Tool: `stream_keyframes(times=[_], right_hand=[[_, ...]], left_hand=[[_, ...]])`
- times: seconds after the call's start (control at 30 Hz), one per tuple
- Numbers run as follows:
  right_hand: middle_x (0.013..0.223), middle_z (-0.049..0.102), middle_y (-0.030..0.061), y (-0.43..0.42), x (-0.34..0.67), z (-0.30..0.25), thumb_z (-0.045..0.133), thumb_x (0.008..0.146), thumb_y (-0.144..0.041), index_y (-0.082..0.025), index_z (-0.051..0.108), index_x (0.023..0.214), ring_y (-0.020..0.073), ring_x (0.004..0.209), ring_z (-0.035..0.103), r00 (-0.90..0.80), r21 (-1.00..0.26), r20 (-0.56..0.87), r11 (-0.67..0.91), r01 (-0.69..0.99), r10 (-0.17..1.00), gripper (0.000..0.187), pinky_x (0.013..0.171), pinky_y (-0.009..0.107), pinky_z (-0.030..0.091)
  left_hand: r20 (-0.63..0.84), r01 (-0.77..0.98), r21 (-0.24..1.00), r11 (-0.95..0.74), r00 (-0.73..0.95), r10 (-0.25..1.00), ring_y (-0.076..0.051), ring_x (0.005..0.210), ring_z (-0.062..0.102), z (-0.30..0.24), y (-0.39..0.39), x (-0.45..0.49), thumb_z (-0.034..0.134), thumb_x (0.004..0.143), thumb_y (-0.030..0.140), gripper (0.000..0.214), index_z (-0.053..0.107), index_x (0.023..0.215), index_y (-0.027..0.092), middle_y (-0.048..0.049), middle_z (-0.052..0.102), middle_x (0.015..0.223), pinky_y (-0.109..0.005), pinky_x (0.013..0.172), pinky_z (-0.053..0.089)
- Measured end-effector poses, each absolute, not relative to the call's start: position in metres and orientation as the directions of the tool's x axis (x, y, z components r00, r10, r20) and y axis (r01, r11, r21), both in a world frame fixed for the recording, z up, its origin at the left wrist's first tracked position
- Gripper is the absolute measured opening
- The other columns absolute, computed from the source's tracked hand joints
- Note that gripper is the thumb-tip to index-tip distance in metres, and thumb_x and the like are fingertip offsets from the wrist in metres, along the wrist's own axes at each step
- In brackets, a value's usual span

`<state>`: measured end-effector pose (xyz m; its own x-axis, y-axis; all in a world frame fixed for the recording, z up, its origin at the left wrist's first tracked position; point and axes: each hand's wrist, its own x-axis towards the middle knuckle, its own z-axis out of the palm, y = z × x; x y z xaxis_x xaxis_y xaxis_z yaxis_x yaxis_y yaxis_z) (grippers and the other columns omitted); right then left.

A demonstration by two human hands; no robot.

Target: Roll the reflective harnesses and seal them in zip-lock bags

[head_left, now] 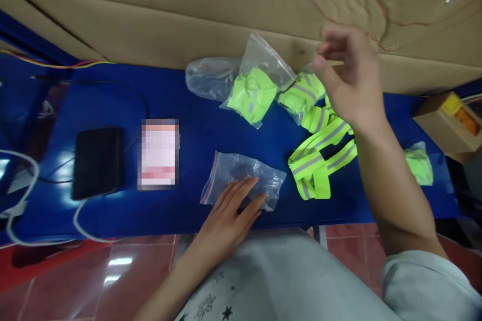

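My left hand (233,210) lies on a clear zip bag (241,175) near the table's front edge, its fingers stretched out over the plastic. Raised at the right, my right hand (350,72) is slightly blurred; its thumb stands apart from the loosely bent fingers, and nothing shows between them. Below that hand, a loose neon-yellow reflective strap (311,163) with grey stripes lies looped, partly hidden by my forearm. Two clear bags hold similar neon-yellow material: one bag (254,93) at the back middle, another bag (301,91) beside it.
Another clear plastic bag (211,77) lies at the back. Left on the blue table (181,235) are a phone-like slab (158,155) with a pixelated face, a black box (98,163) and cables. At right sit a bagged neon bundle (420,165) and a cardboard box (448,125). Cardboard (188,20) lines the back.
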<state>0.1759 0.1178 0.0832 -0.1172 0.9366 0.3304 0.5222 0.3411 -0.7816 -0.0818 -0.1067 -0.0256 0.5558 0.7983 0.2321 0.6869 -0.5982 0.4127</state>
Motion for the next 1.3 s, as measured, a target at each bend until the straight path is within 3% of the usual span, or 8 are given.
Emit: stream_keyframes(times=[0.2,0.43,0.6,0.7,0.83,0.93,1.1,1.3], right_hand=[[0.114,0.078,0.008,0.014,0.255,0.068,0.065,0.103,-0.028,-0.026,0.078,0.109,0.0225,0.114,0.073,-0.132,-0.598,0.284,0.283,0.75,0.95,0.014,0.108,0.039,0.054],[0.154,0.062,0.0137,-0.077,0.258,-0.012,0.072,0.098,-0.035,-0.03,0.053,0.157,0.0379,0.141,0.059,-0.234,-0.419,0.01,0.216,0.882,0.972,0.062,0.114,0.059,0.046],[0.136,0.074,0.0077,-0.119,0.203,-0.039,0.06,0.101,-0.017,-0.031,0.063,0.147,0.0273,0.122,0.071,-0.338,-0.423,0.168,0.377,0.824,0.926,0.048,0.1,0.046,0.053],[0.134,0.074,0.0066,-0.121,0.183,-0.023,0.06,0.102,-0.018,-0.023,0.065,0.143,0.0195,0.122,0.069,-0.567,-0.474,0.26,0.615,0.63,0.781,0.042,0.106,0.036,0.055],[0.113,0.079,0.005,-0.098,0.21,0.021,0.06,0.105,-0.038,-0.023,0.074,0.123,0.018,0.111,0.072,-0.547,-0.467,0.459,0.714,0.522,0.7,0.027,0.102,0.033,0.06],[0.125,0.076,0.0099,-0.075,0.26,0.029,0.059,0.104,-0.044,-0.03,0.067,0.139,0.0299,0.123,0.07,-0.235,-0.33,0.443,0.401,0.855,0.865,0.039,0.105,0.051,0.057],[0.153,0.058,0.0257,-0.03,0.322,-0.003,0.068,0.096,-0.043,-0.009,0.041,0.163,0.0434,0.144,0.055,0.036,-0.076,0.179,-0.023,0.997,0.983,0.079,0.12,0.069,0.037],[0.106,0.079,0.0161,-0.01,0.336,0.024,0.072,0.089,-0.043,-0.012,0.056,0.153,0.0341,0.097,0.076,0.189,-0.454,0.048,-0.147,0.879,0.981,0.073,0.094,0.055,0.059]], left_hand=[[0.243,0.63,0.407,-0.662,0.623,0.743,-0.034,0.148,0.055,-0.041,-0.091,-0.087,0.064,0.096,0.007,0.047,0.063,0.139,0.024,-0.015,0.06,0.155,-0.063,0.126,0.045],[0.352,0.572,0.436,-0.695,0.603,0.716,-0.03,0.14,0.061,-0.009,-0.051,-0.066,0.06,0.096,0.001,0.047,0.06,0.14,0.018,-0.0166,0.063,0.146,-0.049,0.119,0.053],[0.274,0.5,0.635,-0.589,0.568,0.776,-0.023,0.126,0.068,0.02,-0.033,-0.023,0.053,0.107,0.021,0.035,0.053,0.141,0.018,-0.0127,0.068,0.136,-0.037,0.108,0.06],[0.172,0.573,0.59,-0.569,0.598,0.782,-0.03,0.13,0.066,0.015,-0.018,0.002,0.056,0.106,0.03,0.043,0.047,0.146,0.016,-0.0156,0.064,0.142,-0.049,0.109,0.06],[-0.038,0.683,0.459,-0.569,0.655,0.755,-0.037,0.122,0.066,-0.005,-0.01,0.024,0.071,0.098,0.037,0.068,0.039,0.154,0.015,-0.017,0.064,0.14,-0.055,0.098,0.061],[-0.107,0.676,0.456,-0.579,0.687,0.718,-0.032,0.113,0.066,-0.008,-0.02,0.028,0.062,0.1,0.023,0.056,0.041,0.152,0.019,-0.0128,0.067,0.131,-0.049,0.092,0.061],[-0.148,0.571,0.527,-0.629,0.791,0.594,-0.025,0.107,0.066,0.001,-0.047,0.024,0.053,0.099,0.009,0.053,0.044,0.149,0.024,-0.0066,0.069,0.121,-0.042,0.091,0.058],[-0.184,0.604,0.44,-0.664,0.785,0.592,-0.029,0.107,0.067,-0.002,-0.064,0.01,0.055,0.097,0.005,0.063,0.039,0.155,0.022,-0.0106,0.069,0.123,-0.05,0.09,0.06]])
